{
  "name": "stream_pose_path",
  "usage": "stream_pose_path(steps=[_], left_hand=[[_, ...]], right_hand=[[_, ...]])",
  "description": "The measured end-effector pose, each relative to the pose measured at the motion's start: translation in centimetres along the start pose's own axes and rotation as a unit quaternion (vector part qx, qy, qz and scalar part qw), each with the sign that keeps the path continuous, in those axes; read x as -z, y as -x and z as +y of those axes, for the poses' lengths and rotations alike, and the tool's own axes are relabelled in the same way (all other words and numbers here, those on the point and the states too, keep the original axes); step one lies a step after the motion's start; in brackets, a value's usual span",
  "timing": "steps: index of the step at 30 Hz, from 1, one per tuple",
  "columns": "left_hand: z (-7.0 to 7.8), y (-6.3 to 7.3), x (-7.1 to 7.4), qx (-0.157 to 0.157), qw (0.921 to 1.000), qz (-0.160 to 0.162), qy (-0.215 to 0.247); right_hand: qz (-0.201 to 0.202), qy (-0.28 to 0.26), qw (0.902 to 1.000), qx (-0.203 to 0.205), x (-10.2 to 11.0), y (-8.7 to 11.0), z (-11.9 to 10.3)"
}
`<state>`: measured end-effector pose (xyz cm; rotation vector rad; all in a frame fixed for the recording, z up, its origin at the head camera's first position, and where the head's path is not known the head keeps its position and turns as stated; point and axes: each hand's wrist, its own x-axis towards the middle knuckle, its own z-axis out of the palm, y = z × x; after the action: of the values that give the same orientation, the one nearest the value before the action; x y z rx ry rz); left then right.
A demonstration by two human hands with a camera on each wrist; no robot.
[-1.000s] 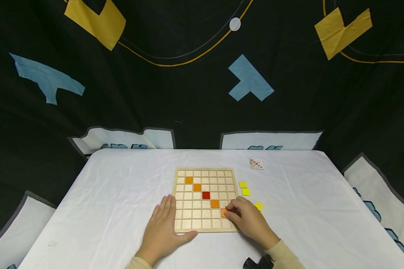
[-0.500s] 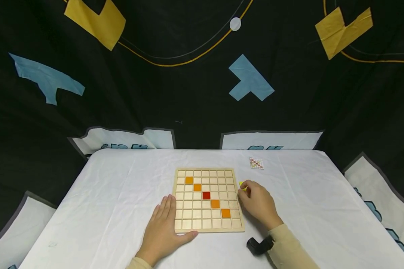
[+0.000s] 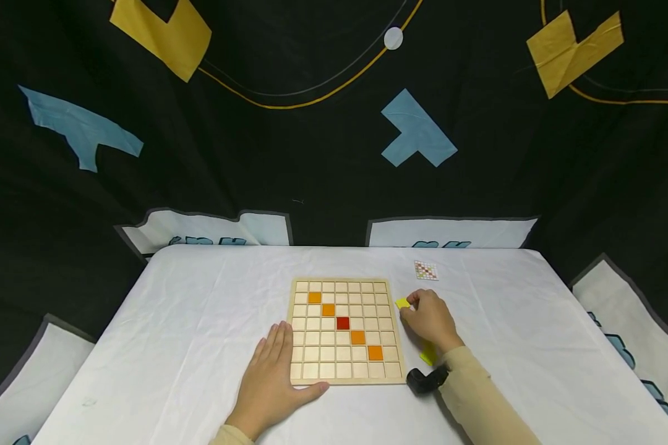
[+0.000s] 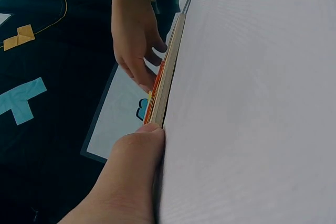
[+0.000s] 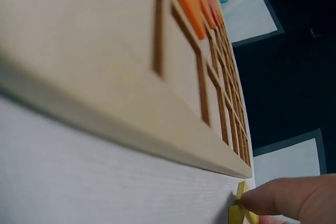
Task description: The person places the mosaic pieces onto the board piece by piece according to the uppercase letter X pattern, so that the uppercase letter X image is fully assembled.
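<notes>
On the white cloth-covered tabletop [image 3: 172,346], your left hand [image 3: 268,376] lies with fingers straight along the left side of the pale wooden gridded board [image 3: 347,381], gripping nothing, its thumb at the near-left corner. The board sits well in from the tabletop's left and right edges. On it, four orange square tiles [image 3: 314,298] and a red square tile [image 3: 342,323] form a diagonal, red in the middle. Beyond the board's right side, towards the tabletop's right edge, your right hand [image 3: 431,318] is nearly closed, thumb and bent fingers pinching a yellow square tile [image 5: 252,216] amid others. Pinch it by opposite edges, lift straight up without nudging its neighbours, and let the left hand steady the board.
</notes>
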<state>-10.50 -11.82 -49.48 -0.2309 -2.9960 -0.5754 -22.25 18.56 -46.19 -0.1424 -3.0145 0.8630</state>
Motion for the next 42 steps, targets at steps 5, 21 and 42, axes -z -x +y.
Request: stream_pose_path(steps=[5,21,42], left_hand=[[0.0,0.0,0.1,0.0,1.0,0.002,0.002],[0.1,0.0,-0.1,0.0,1.0,0.003,0.007],[0.0,0.0,-0.1,-0.001,1.0,0.005,-0.005]], right_hand=[[-0.007,-0.055,0.9983,-0.019,0.2,-0.5,-0.2],[-0.03,-0.099,0.9889,0.107,-2.4,-1.9,-3.7],[-0.068,-0.006,0.986,0.152,0.0,-0.4,-2.5]])
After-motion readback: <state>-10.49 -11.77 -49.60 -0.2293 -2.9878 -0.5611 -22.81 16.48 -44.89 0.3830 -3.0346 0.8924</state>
